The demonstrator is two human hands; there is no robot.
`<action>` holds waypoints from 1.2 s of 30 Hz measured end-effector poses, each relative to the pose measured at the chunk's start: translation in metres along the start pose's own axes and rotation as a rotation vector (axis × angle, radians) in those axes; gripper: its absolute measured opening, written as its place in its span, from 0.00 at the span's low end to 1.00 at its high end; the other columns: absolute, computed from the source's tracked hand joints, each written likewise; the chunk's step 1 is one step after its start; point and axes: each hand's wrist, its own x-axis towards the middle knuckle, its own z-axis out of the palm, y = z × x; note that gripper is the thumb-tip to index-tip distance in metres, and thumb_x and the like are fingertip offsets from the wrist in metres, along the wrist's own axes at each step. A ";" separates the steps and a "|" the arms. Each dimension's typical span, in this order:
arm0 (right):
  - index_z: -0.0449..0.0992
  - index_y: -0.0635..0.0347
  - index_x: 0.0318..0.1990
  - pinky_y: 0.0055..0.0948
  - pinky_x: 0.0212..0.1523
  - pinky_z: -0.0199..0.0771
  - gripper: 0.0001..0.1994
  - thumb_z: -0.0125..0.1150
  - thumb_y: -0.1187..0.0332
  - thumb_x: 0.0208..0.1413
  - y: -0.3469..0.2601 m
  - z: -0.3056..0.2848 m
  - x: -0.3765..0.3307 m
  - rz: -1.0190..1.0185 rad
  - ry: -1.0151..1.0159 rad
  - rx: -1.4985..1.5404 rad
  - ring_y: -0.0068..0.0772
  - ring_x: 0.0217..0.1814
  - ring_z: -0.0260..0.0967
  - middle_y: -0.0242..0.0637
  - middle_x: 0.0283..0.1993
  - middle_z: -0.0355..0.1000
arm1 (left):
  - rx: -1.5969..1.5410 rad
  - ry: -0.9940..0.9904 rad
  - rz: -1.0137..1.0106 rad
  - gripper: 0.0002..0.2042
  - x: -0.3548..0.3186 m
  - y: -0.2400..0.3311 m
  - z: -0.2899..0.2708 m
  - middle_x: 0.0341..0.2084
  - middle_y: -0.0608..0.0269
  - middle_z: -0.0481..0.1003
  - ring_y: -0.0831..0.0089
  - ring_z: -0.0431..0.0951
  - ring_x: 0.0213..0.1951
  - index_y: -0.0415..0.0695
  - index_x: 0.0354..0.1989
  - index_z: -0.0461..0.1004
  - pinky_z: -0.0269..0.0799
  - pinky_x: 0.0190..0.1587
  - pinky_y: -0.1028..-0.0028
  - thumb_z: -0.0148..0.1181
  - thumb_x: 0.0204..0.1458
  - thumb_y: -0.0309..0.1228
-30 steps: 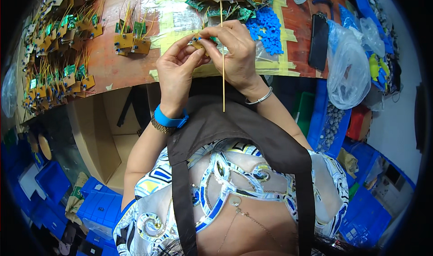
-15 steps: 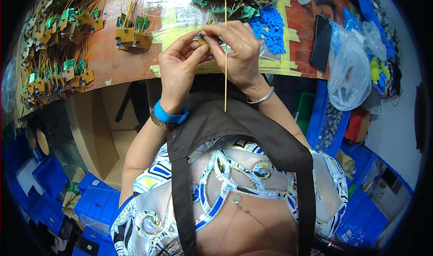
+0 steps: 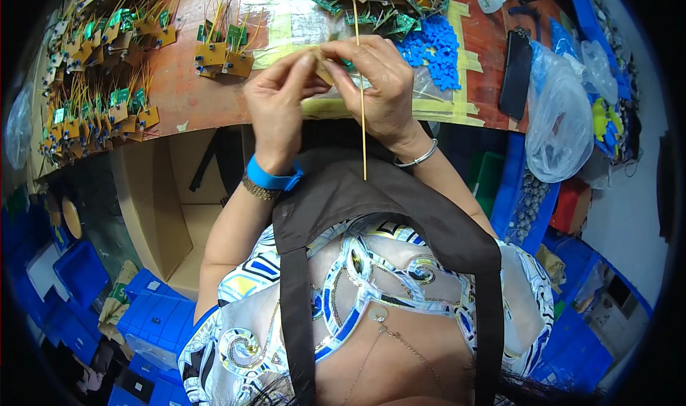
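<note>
A small tan circuit board (image 3: 324, 70) is pinched between my two hands over the table's near edge. My left hand (image 3: 280, 95) grips its left side with thumb and fingers, and my right hand (image 3: 379, 77) holds it from the right. Fingers cover most of the board. A thin wooden stick (image 3: 364, 138) passes by my right hand and points down toward the apron; whether those fingers hold it I cannot tell. Just beyond my hands lies a heap of green and tan boards with wires (image 3: 400, 23). Small blue plastic pieces (image 3: 434, 52) are piled beside my right hand.
Two wired boards (image 3: 223, 59) lie left of my hands, with rows of similar boards (image 3: 107, 113) farther left. A black phone (image 3: 514, 73), a white bottle (image 3: 494, 3) and clear plastic bags (image 3: 559, 120) sit at right. A cardboard box (image 3: 153, 213) stands below the table edge.
The board has turned in my fingers, so its black component, visible before, is now out of sight. My left fingers have shifted along it. The whole view has moved slightly.
</note>
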 end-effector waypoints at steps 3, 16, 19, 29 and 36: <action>0.80 0.58 0.40 0.28 0.36 0.73 0.15 0.69 0.80 0.41 0.003 -0.003 0.002 -0.020 0.114 0.106 0.36 0.37 0.75 0.38 0.34 0.77 | 0.153 0.159 0.297 0.10 0.012 0.014 -0.023 0.33 0.59 0.80 0.76 0.79 0.31 0.34 0.44 0.78 0.78 0.35 0.78 0.58 0.58 0.27; 0.80 0.60 0.40 0.22 0.28 0.69 0.10 0.64 0.81 0.49 0.029 -0.030 -0.013 0.101 0.176 0.053 0.27 0.32 0.71 0.35 0.36 0.78 | 1.133 0.169 0.995 0.16 0.039 0.019 -0.025 0.44 0.54 0.74 0.62 0.75 0.42 0.42 0.46 0.78 0.72 0.45 0.68 0.59 0.47 0.16; 0.80 0.60 0.40 0.22 0.28 0.69 0.10 0.64 0.81 0.50 0.024 -0.033 -0.013 0.096 0.183 0.048 0.27 0.32 0.72 0.35 0.36 0.78 | 1.422 -0.179 1.048 0.16 0.069 -0.001 0.011 0.42 0.54 0.76 0.58 0.74 0.47 0.39 0.43 0.76 0.71 0.50 0.65 0.55 0.43 0.19; 0.77 0.63 0.49 0.23 0.32 0.69 0.17 0.48 0.61 0.66 0.027 -0.042 -0.035 0.256 -0.018 0.299 0.27 0.32 0.71 0.38 0.32 0.75 | 1.053 -0.065 0.715 0.19 0.066 -0.010 0.008 0.29 0.53 0.79 0.58 0.79 0.30 0.48 0.49 0.76 0.76 0.35 0.68 0.56 0.48 0.19; 0.79 0.66 0.43 0.22 0.30 0.67 0.24 0.41 0.54 0.68 0.032 -0.027 -0.035 0.313 -0.141 0.387 0.25 0.28 0.66 0.37 0.29 0.71 | 0.360 0.058 0.303 0.10 0.034 -0.006 -0.021 0.31 0.58 0.79 0.75 0.80 0.32 0.31 0.46 0.75 0.80 0.37 0.76 0.57 0.58 0.22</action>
